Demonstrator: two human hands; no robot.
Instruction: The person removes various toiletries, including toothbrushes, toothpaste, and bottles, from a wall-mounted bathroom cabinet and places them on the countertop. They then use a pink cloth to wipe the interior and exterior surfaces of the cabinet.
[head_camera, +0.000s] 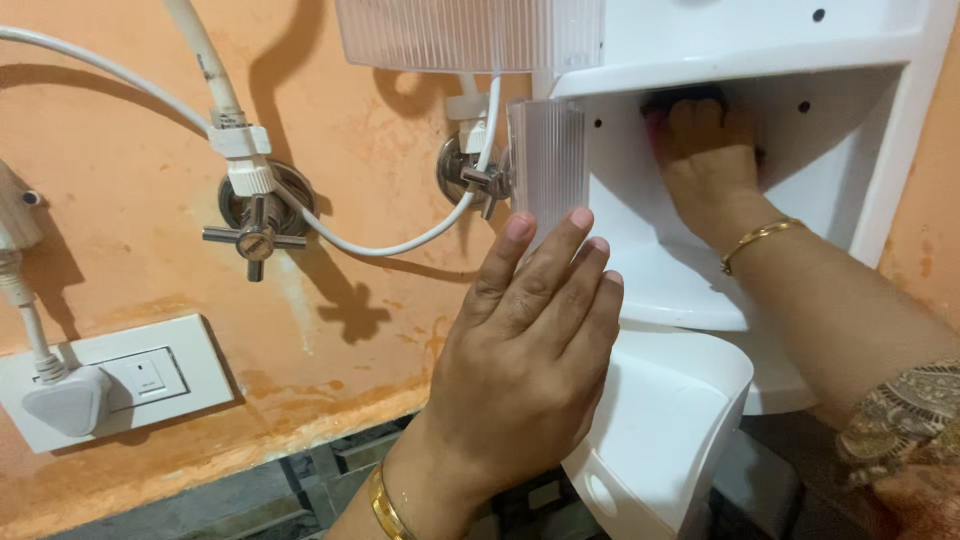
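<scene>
A white plastic corner shelf hangs on the orange wall at the upper right. My right hand reaches deep into its upper compartment, fingers curled over something dark and pinkish against the back wall; what it is stays mostly hidden. My left hand lies flat, fingers together, pressed against the shelf's left side below a clear ribbed plastic panel. Both wrists wear gold bangles.
Two metal cross-handle valves with white hoses are mounted on the wall at left. A white switch plate with a plug sits at lower left. A translucent ribbed cover hangs above. A lower white shelf tier juts out beneath.
</scene>
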